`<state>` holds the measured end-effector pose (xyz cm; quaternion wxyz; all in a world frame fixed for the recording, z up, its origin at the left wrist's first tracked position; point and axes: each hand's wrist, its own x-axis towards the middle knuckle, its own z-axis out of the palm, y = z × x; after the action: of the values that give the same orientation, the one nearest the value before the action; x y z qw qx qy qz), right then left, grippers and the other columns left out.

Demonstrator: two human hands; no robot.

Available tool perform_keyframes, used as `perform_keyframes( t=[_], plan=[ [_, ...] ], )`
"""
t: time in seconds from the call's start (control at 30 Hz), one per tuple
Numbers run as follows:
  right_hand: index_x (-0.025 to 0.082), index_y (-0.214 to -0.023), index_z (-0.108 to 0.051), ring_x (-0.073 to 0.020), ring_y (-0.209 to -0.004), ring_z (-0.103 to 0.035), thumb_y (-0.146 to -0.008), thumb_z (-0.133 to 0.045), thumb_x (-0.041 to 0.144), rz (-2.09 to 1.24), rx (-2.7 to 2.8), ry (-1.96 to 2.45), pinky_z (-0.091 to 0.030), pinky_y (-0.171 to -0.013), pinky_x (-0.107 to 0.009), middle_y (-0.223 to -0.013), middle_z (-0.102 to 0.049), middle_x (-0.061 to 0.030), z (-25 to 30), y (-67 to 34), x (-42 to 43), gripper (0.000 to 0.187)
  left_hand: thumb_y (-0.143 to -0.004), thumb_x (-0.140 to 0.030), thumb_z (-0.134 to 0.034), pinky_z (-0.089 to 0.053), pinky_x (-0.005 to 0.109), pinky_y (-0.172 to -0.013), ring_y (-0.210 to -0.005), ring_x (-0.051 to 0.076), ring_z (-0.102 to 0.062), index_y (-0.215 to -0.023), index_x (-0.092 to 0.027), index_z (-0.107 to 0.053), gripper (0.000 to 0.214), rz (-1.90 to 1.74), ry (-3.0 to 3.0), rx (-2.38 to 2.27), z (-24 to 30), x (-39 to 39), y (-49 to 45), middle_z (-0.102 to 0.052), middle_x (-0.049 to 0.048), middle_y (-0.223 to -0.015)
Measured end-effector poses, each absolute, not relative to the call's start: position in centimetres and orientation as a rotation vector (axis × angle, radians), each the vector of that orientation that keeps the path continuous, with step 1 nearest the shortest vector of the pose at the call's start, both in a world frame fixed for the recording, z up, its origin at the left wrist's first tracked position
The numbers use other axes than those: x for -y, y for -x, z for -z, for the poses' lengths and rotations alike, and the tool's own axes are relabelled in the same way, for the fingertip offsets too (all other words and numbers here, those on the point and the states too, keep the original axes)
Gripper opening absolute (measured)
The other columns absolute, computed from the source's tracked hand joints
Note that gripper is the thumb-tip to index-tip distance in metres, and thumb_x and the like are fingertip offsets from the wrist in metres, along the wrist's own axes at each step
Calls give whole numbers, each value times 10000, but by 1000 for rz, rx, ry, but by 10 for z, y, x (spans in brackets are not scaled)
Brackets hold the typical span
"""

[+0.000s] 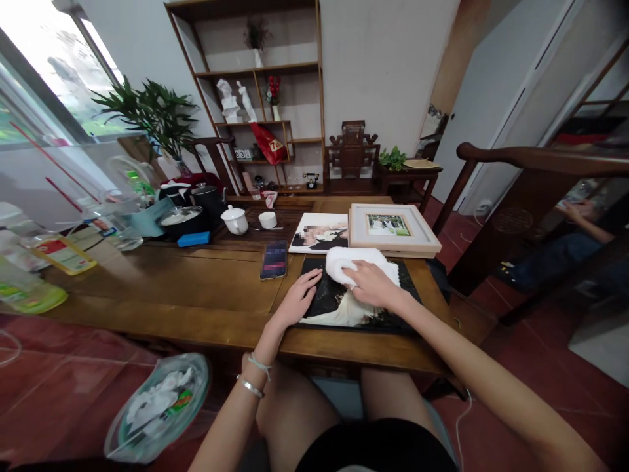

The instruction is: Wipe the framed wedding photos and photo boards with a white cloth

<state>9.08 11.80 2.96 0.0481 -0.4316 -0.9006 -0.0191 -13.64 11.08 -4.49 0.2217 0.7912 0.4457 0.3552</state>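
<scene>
A dark photo print [344,308] with a white figure lies flat on the wooden table [196,282] in front of me. My left hand [297,298] rests open, fingers flat on the print's left edge. My right hand [374,283] presses down on a folded white cloth [351,260] that lies on the print's upper part, fingers curled over the cloth. Behind the print sit another unframed photo [319,233] and a stack of light wooden picture frames [393,228].
A phone [274,259] lies left of the print. A tea set with kettle [209,196], white teapot [234,219] and cup [268,219] stands farther back. Bottles crowd the left edge. A bin [157,406] sits on the floor. A dark chair [535,190] stands to the right, another person seated behind it.
</scene>
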Motion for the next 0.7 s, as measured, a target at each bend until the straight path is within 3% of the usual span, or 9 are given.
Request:
perform_keyframes(
  t=[0.17,0.33,0.57,0.7],
  plan=[
    [130,-1129,-577,-303,-927,-563,-826,-399,171,90,2696,1532,-392,-758,-361,-984,-617,-174,-32,-146,-110,354,-934,-266,-376,-263,434,-1145,-1326,194,-396,-1290,-199,-542,398,-1003,-2190,-1214,45,-110,136,-470,64,-1407],
    [155,-1069,-598,-311,-1016,-508,-848,-400,206,125,2622,1650,-369,-799,-365,-1033,-610,-160,-27,-172,-103,301,-933,-247,-381,-267,439,-1142,-1323,191,-400,-1293,-212,-539,395,-1021,-2193,-1202,45,-109,136,-473,58,-1404],
    [152,-1125,-587,-331,-1033,-495,-912,-360,290,-100,2661,1427,-369,-838,-407,-1044,-610,-179,-38,-106,-121,341,-927,-239,-388,-273,455,-1135,-1319,204,-405,-1288,-203,-544,395,-1023,-2191,-1201,44,-109,136,-479,72,-1398],
    [194,-1173,-568,-296,-1024,-529,-939,-326,337,-206,2689,1326,-379,-850,-382,-1089,-629,-134,-48,-59,-144,365,-918,-234,-397,-283,436,-1132,-1305,202,-423,-1271,-195,-559,391,-1015,-2186,-1245,47,-111,138,-483,77,-1391]
  ],
)
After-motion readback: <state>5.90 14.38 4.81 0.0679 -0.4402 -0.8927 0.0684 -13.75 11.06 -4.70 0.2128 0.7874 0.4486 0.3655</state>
